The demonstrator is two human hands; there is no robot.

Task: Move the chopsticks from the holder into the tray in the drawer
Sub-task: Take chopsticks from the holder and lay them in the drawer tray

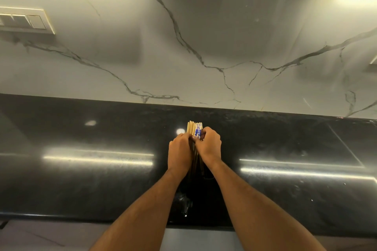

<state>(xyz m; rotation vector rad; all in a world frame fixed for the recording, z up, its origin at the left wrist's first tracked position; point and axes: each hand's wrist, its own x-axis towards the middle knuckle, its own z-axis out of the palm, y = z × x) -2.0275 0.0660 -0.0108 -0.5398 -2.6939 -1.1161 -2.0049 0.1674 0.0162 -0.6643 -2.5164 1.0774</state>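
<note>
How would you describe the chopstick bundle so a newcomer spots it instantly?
Start at the glossy black countertop under the white marble backsplash. Near its middle, the left hand and right hand grip one bundle. The chopsticks are pale sticks poking out above the fingers, some blue-patterned.

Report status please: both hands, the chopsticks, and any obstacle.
Left hand and right hand both grip the chopsticks as one bundle, above the black counter. Holder, drawer, tray not in view. Nothing in the way.
</note>
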